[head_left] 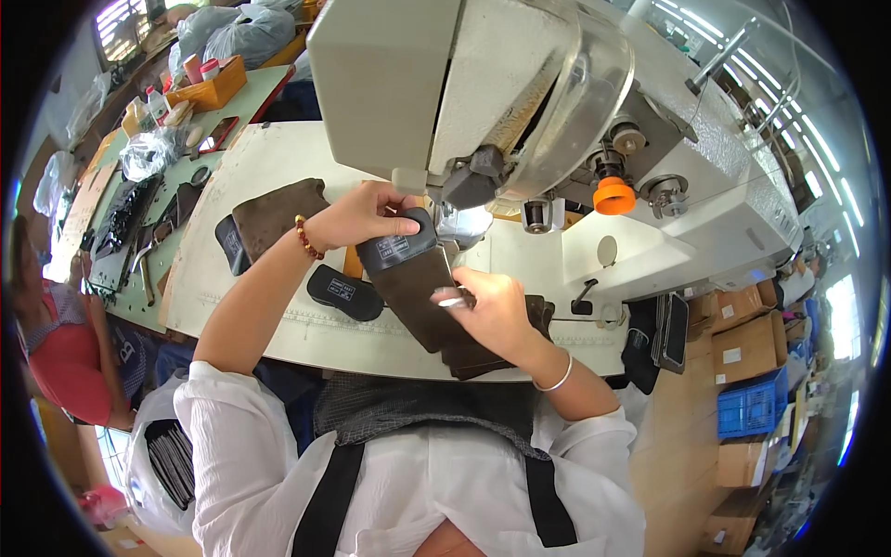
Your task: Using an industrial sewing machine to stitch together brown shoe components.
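My left hand pinches the far end of a dark brown leather-like strip, thumb on top, at its rounded black end piece with a pale printed label. The strip slants toward me over the table's front part, just left of the sewing machine's needle area. Beside it my right hand is closed around a small silver metal tool; its kind is mostly hidden by the fingers. Under that hand lie more brown pieces. Left of the strip rests a loose black rounded piece with a printed label.
The sewing machine head looms over the far side of the white table. Another brown piece lies at the left. A green bench with tools stands beyond, near a seated person. Boxes and a blue crate line the right.
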### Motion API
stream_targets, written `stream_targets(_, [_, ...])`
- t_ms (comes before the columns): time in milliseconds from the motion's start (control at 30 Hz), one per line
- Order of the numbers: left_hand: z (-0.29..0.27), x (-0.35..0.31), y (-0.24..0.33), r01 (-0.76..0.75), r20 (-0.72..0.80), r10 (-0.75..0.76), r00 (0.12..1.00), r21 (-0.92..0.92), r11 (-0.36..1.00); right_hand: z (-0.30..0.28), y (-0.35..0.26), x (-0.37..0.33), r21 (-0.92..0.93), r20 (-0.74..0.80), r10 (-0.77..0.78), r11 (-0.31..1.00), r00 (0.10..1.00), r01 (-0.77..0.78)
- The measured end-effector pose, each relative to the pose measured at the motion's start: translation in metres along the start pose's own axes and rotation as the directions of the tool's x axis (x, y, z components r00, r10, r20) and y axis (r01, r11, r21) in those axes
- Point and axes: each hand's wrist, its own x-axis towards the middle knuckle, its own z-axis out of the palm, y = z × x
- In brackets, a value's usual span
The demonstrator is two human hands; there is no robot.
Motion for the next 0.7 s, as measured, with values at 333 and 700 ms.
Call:
stream_targets(333, [0.022,-0.043,0.01,-0.305,0.027,0.703,0.71,0.913,0.272,-0.053,0.018,0.034,0.439,0.433,0.216,0.797,0.875,-0.414])
stream_targets(700, [0.035,-0.005,0.023,-0.612,0.206,0.91,0.36,0.788,0.064,-0.064,0.017,0.047,0.155,0.061,0.23,0.959,0.971,-0.237])
